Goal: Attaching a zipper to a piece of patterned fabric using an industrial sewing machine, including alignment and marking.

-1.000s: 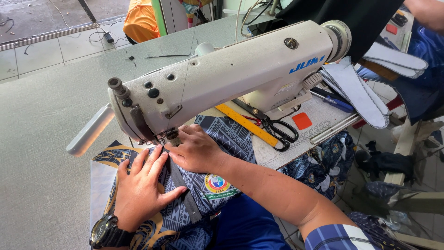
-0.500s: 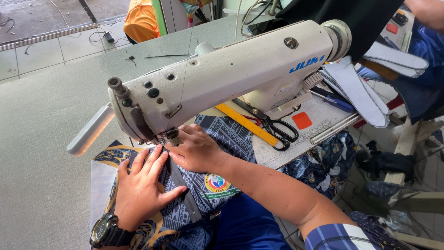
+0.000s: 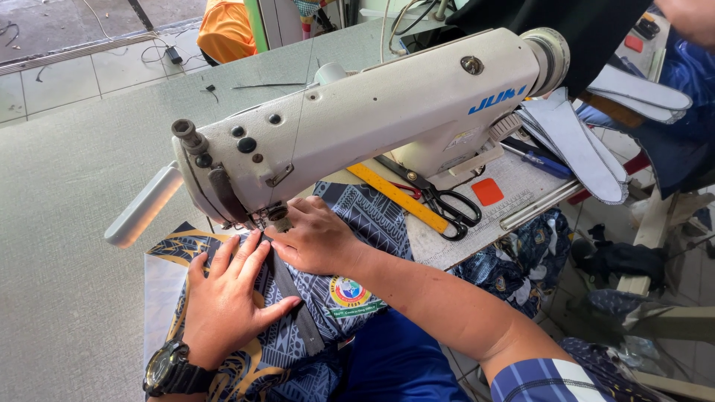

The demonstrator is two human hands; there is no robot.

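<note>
Patterned blue fabric [image 3: 372,216] under the sewing machine [image 3: 357,119] head, long dark strip running from the needle toward the near edge. Left hand [image 3: 227,305] flat on it, fingers spread; right hand [image 3: 313,238] pressing beside the presser foot, fingers loosely curled. Open tabletop [image 3: 67,186] left and far; scissors [image 3: 436,197] and yellow ruler [image 3: 398,197] crowding the right.

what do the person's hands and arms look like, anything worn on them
Both hands are bare, without gloves or visible rings. The left hand has a chunky black wristwatch strapped at the wrist. The right hand leads to a bare forearm, with a short sleeve at the upper arm in blue plaid with white and dark stripes.
</note>
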